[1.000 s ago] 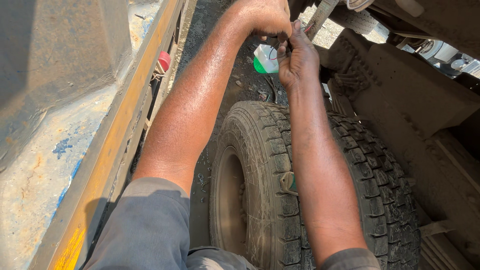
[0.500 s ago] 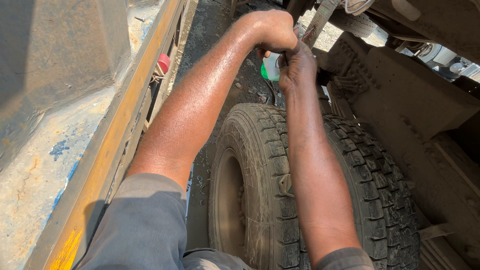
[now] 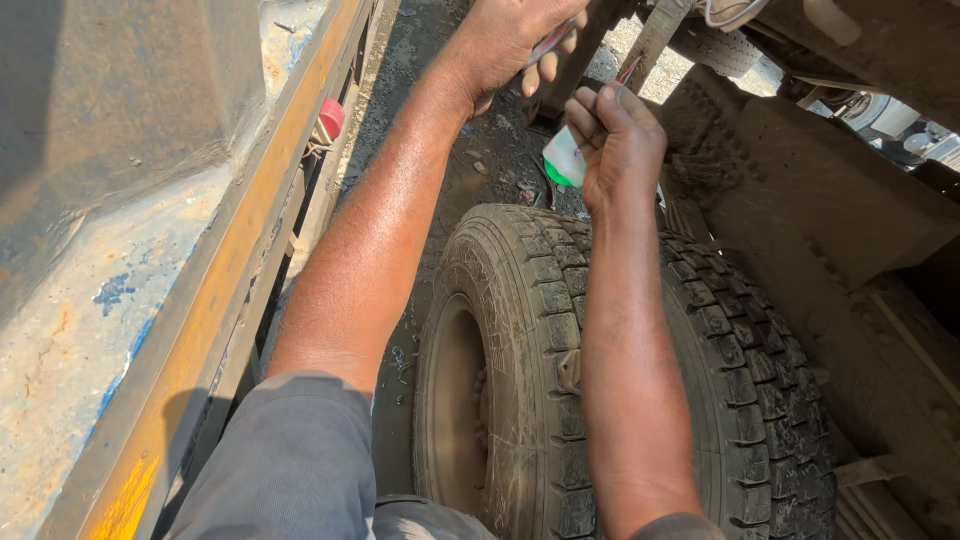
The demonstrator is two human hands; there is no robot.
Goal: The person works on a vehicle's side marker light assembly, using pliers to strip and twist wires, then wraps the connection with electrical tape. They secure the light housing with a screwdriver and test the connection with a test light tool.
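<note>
At the far left runs a worn vehicle side panel (image 3: 110,200) with flaking blue paint, edged by an orange-yellow rail (image 3: 215,300). Just inside that rail a small red reflector (image 3: 331,118) sits on the frame.

Your left hand (image 3: 510,40) reaches forward at the top of the view, above the dirt ground (image 3: 440,130). Its fingers are curled and clenched around a thin, pale rod-like tool (image 3: 553,42) — only a short length of it shows between the fingers, so its kind cannot be told.

Below and between your forearms lies a heavily treaded tyre (image 3: 560,380), dusty, its sidewall facing left.

Your right hand (image 3: 615,145) is just right of and slightly below the left, near but apart from it. It grips a small white container with a green base (image 3: 563,160), held against the palm, fingers closed round it and pinched at the top. A slanted metal bar (image 3: 655,40) stands just beyond its fingertips.

To the right rises the dust-coated underbody (image 3: 830,220) of the vehicle — well apart from both hands.
</note>
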